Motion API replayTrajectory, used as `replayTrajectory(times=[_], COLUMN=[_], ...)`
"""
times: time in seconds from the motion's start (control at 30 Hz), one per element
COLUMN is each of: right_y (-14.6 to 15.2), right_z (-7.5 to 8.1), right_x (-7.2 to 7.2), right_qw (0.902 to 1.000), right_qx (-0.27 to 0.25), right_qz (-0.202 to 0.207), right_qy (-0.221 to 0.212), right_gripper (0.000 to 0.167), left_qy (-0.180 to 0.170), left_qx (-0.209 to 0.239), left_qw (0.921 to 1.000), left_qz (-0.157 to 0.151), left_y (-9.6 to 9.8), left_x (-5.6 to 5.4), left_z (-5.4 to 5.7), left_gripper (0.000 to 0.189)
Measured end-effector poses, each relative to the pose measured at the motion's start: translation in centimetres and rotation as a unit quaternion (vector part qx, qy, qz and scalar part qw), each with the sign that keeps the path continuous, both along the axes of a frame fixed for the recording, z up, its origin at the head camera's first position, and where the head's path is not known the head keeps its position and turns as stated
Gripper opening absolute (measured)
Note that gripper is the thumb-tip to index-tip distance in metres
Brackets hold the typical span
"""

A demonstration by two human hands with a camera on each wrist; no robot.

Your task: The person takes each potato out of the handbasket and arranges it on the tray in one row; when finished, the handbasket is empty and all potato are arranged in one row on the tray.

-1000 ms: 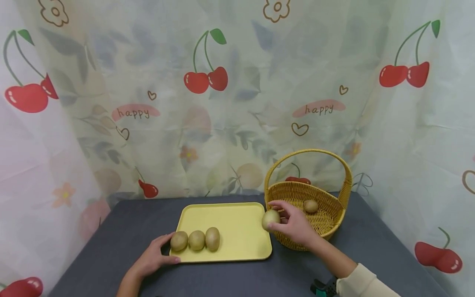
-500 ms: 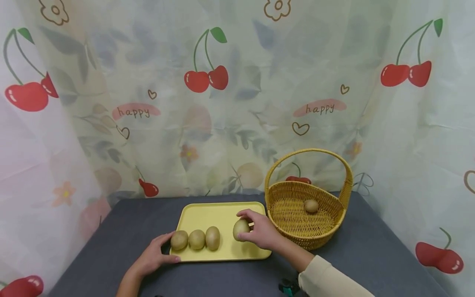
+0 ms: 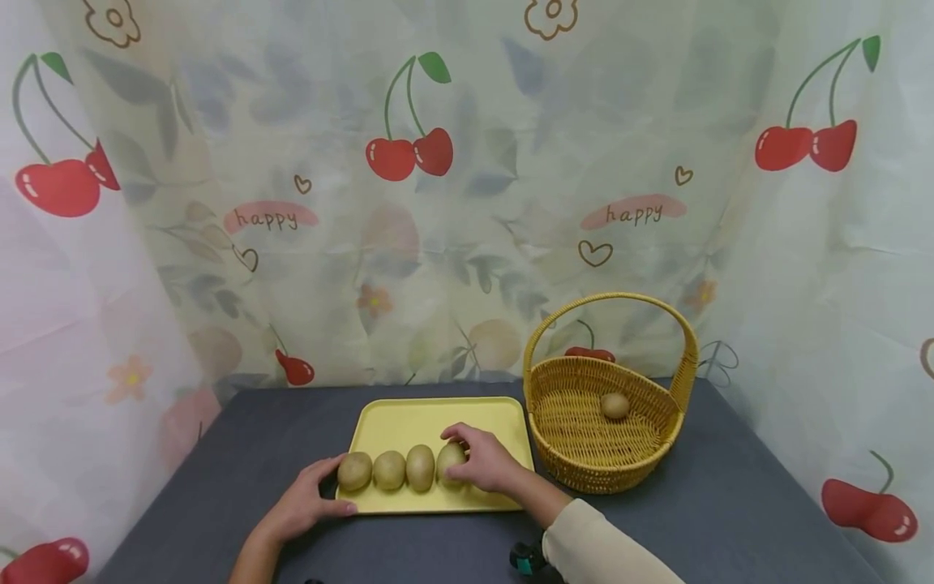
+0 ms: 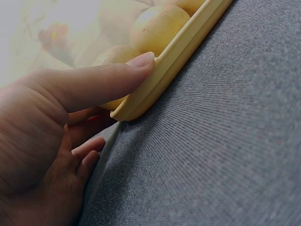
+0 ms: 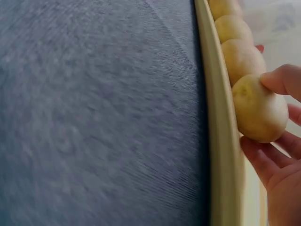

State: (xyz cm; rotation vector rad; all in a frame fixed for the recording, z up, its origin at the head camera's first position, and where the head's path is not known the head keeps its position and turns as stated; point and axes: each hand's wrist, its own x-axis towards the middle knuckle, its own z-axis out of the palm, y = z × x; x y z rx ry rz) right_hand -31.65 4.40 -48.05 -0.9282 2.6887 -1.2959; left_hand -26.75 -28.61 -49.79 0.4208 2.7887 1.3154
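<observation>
On the yellow tray (image 3: 467, 422) lies a row of brown kiwis. My right hand (image 3: 487, 461) holds the rightmost kiwi (image 3: 450, 464) between thumb and fingers, close beside the oval kiwi (image 3: 419, 469). In the right wrist view this held kiwi (image 5: 258, 108) is at the end of the row, just inside the tray rim (image 5: 218, 117). My left hand (image 3: 302, 501) grips the tray's front left corner, its fingers beside the leftmost kiwi (image 3: 355, 472). The left wrist view has the thumb (image 4: 108, 82) on the rim, with other fingers partly hidden behind the corner.
A yellow wicker basket (image 3: 598, 478) with a tall handle stands right of the tray, one brown kiwi (image 3: 615, 405) inside it. Dark grey cloth (image 3: 409, 551) covers the table. A cherry-print curtain (image 3: 467, 268) hangs behind and at both sides.
My right hand has carried a kiwi left from the basket's front edge, over the tray, to the right end of the row. The left hand has stayed at the tray corner.
</observation>
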Motion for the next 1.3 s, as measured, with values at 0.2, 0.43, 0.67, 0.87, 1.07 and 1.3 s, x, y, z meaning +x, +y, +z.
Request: replayTrajectory(times=[0.2,0.43,0.67,0.87,1.07,1.3], right_y=[-0.2,-0.1,0.2,0.7,2.2,5.2], right_z=[-0.3,-0.5,-0.6,0.4,3.7,8.0], right_x=[0.1,0.1,0.2,0.4,0.6,0.1], right_qw=[0.9999,0.9992,0.9995,0.9982,0.9954,0.9924], right_qx=[-0.001,0.035,0.025,0.037,0.059,0.055], right_qz=[0.011,0.013,0.02,0.046,0.075,0.11], right_qy=[0.013,0.014,0.0,-0.002,0.006,0.014], right_gripper=[0.053,0.062,0.064,0.073,0.065,0.044], left_qy=[-0.005,-0.009,-0.014,-0.013,-0.006,-0.001], left_qx=[-0.005,0.001,0.001,-0.002,0.003,-0.002], left_qw=[1.0,1.0,0.9999,0.9999,1.0,1.0], left_qz=[0.001,0.002,0.002,0.004,0.004,0.007], left_y=[0.0,0.0,-0.1,0.0,0.1,0.1], left_x=[0.0,-0.1,-0.1,0.0,0.0,0.1], left_z=[0.1,0.1,0.0,0.1,0.0,0.0], left_gripper=[0.086,0.087,0.087,0.086,0.086,0.087])
